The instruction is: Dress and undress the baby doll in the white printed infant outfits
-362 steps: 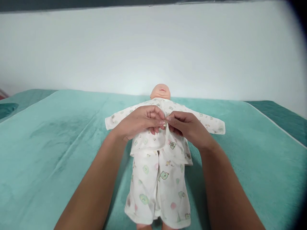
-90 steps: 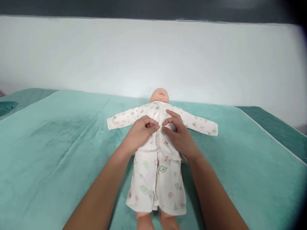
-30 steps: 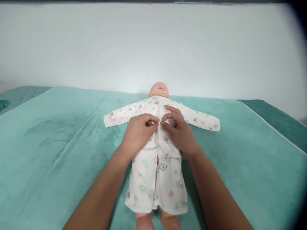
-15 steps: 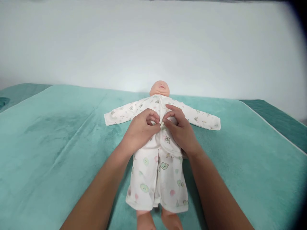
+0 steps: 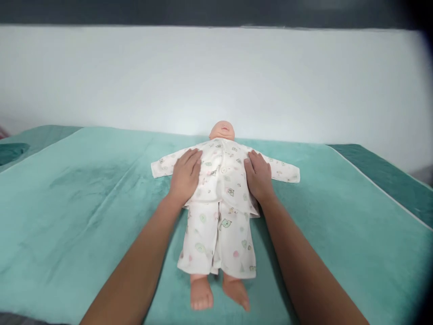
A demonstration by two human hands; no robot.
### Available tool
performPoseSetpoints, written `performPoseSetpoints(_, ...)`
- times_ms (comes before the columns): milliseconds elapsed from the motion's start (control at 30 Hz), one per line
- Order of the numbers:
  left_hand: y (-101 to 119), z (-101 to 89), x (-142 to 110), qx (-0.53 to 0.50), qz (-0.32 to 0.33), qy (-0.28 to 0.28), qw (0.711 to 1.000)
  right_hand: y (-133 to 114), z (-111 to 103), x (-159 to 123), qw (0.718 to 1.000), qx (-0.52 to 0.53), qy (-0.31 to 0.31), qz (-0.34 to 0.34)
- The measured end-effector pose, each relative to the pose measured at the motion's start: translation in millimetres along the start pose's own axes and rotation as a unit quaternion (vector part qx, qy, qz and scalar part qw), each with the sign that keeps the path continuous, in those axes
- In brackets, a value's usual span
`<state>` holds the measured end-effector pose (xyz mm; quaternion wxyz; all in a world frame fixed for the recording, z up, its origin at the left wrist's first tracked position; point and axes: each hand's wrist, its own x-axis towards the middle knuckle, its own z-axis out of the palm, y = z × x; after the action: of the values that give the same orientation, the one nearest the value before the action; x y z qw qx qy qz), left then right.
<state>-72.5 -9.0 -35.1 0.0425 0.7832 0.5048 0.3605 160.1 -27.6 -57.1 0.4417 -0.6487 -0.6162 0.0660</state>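
Note:
A baby doll (image 5: 222, 130) lies on its back, head away from me and bare feet toward me. It wears a white printed shirt (image 5: 219, 176) whose front panels meet down the middle, sleeves spread to both sides. White printed pants (image 5: 203, 239) cover its legs to above the ankles. My left hand (image 5: 186, 176) lies flat along the left side of the shirt, fingers stretched out. On the right side of the shirt rests my right hand (image 5: 259, 176), fingers extended. Neither hand grips the cloth.
A light green plush blanket (image 5: 94, 216) with a raised crease lies under the doll. Darker green cloth (image 5: 385, 176) shows past its right edge and at the far left. A white wall (image 5: 216, 76) stands behind the doll's head.
Both hands have let go of the shirt front at the middle and moved apart to its two sides, fingers now flat. The view has tilted up slightly, showing a dark band above the wall.

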Motion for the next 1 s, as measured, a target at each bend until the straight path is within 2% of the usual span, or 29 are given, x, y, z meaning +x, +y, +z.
performPoseSetpoints(67, -20.4, -2.0, -11.4, 0.095, -0.044, -0.030, 0.994, 18.0, -5.7, 0.1, 0.996, -0.089, -0.014, 0.015)
performPoseSetpoints(167, -45.4, -13.6, -31.7, 0.196, -0.060, -0.071, 0.976, 48.0, -27.0, -4.5, 0.983, -0.175, -0.045, 0.025)
performPoseSetpoints(267, -66.5, -32.1, -44.7, 0.235, -0.090, -0.089, 0.964, 81.7, -56.4, -13.6, 0.968, -0.239, -0.062, 0.050)
performPoseSetpoints(400, -92.7, -54.8, -44.8, 0.249, -0.152, -0.107, 0.950, 112.9, -86.0, -26.5, 0.959, -0.275, -0.050, 0.056)
performPoseSetpoints(467, -100.8, -60.6, -40.9, 0.258, -0.157, -0.115, 0.946, 116.4, -91.9, -28.7, 0.962, -0.265, -0.023, 0.067)
performPoseSetpoints(600, -104.3, -63.8, -32.4, 0.279, -0.119, -0.124, 0.945, 108.4, -90.6, -21.0, 0.969, -0.208, 0.039, 0.129)
performPoseSetpoints(700, -105.0, -65.1, -26.0, 0.289, -0.118, -0.119, 0.943, 103.1, -88.0, -13.1, 0.968, -0.174, 0.052, 0.171)
performPoseSetpoints(800, -109.3, -66.6, -20.6, 0.299, -0.147, -0.097, 0.938, 103.2, -92.1, -12.2, 0.970, -0.144, 0.075, 0.179)
performPoseSetpoints(900, -114.6, -66.4, -18.7, 0.303, -0.172, -0.077, 0.934, 102.4, -103.1, -18.5, 0.966, -0.117, 0.142, 0.183)
performPoseSetpoints(1000, -117.4, -64.2, -19.8, 0.296, -0.173, -0.061, 0.937, 85.4, -111.7, -35.9, 0.963, -0.100, 0.187, 0.164)
